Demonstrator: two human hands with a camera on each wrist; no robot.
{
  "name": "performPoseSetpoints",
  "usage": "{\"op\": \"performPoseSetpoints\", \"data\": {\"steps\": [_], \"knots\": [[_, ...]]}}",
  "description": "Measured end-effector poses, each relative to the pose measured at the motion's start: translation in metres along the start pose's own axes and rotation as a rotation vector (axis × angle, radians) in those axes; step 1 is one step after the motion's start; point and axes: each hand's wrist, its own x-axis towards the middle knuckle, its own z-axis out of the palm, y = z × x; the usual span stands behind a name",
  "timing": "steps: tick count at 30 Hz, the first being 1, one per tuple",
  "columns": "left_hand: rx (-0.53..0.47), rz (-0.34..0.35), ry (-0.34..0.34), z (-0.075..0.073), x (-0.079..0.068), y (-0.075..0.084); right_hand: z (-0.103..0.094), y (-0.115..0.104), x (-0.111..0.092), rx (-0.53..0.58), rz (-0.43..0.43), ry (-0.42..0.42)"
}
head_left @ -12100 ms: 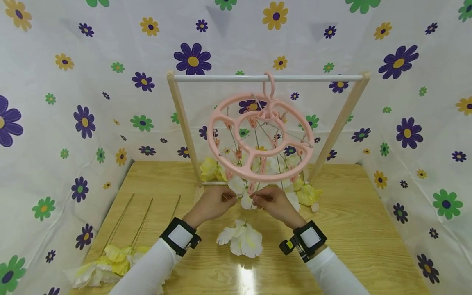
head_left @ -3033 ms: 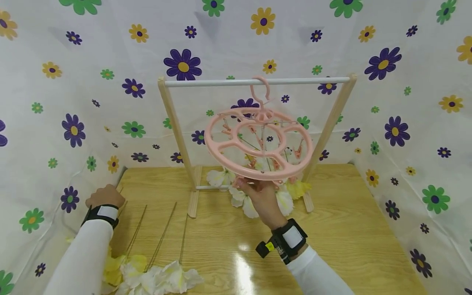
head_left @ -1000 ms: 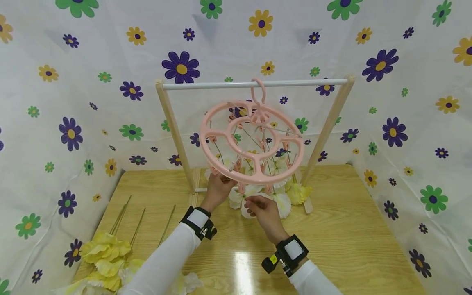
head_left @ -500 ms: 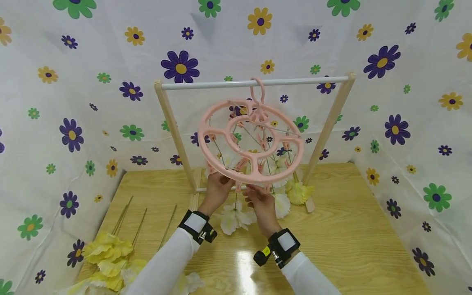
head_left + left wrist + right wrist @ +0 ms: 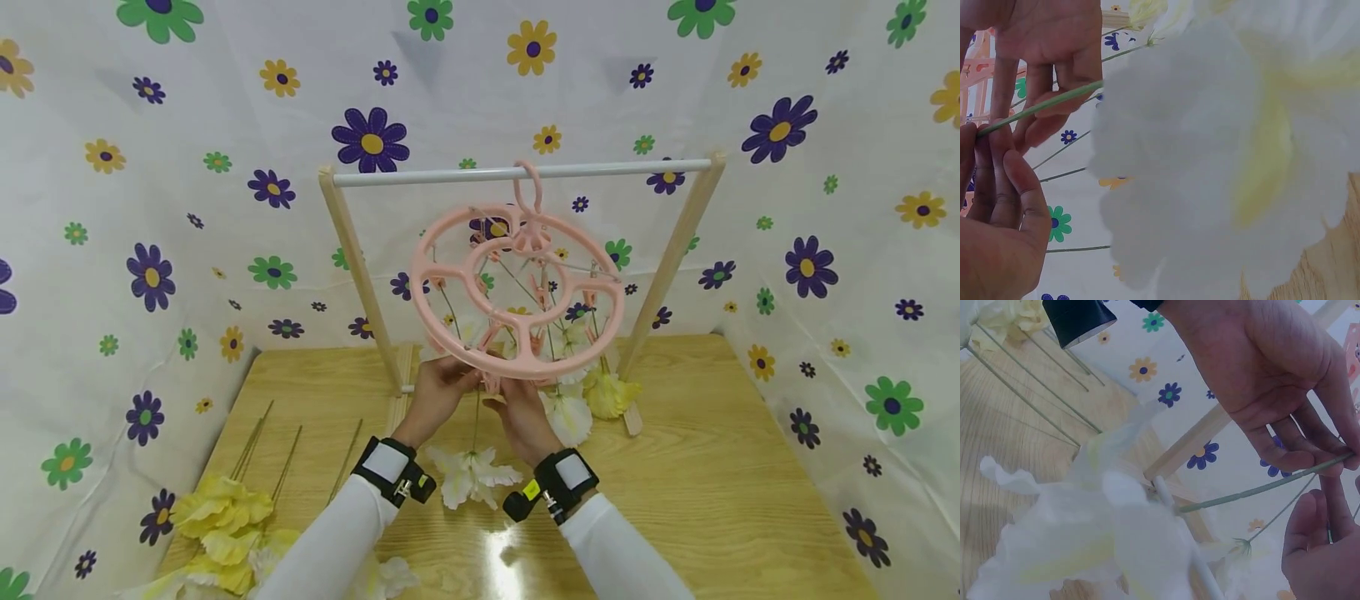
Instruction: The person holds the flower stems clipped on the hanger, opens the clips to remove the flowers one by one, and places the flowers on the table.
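An artificial flower (image 5: pixel 472 479) with white ruffled petals hangs head down from its green stem (image 5: pixel 1260 489). My left hand (image 5: pixel 442 392) pinches that stem near its upper end, as the right wrist view shows. Fingertips of my right hand (image 5: pixel 521 417) come up to the same stem end and lie right beside a small pink clip (image 5: pixel 489 383); whether they pinch anything is hidden. The clip belongs to a round pink clip hanger (image 5: pixel 517 367), tilted and hooked over a white bar (image 5: pixel 450 176). A white bloom (image 5: pixel 1210 144) fills much of the left wrist view.
Wooden posts (image 5: pixel 360 275) hold up the bar. More flowers hang from the hanger, among them a yellow one (image 5: pixel 611 392) at the right. Several yellow and white flowers (image 5: pixel 225 508) lie on the wooden table (image 5: pixel 712 467) at the left. A flower-print cloth (image 5: pixel 465 83) surrounds it.
Three seconds ago my left hand was over the stems at the left and my right hand gripped below the hanger. Both hands now meet under its front rim; the white flower has come nearer and lower.
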Motion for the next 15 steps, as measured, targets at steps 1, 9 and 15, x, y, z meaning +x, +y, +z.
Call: {"op": "performPoseSetpoints", "data": {"steps": [1, 9, 15], "knots": [[-0.005, -0.01, 0.002, 0.0, 0.0, -0.004, 0.001, 0.0, 0.001, 0.009, 0.008, -0.016], [-0.075, -0.034, -0.003, 0.001, 0.002, -0.012, 0.009, -0.01, 0.011, 0.055, -0.06, -0.07], [-0.094, -0.032, -0.003, 0.001, 0.003, -0.013, 0.014, -0.024, 0.019, 0.126, -0.228, -0.143]]}}
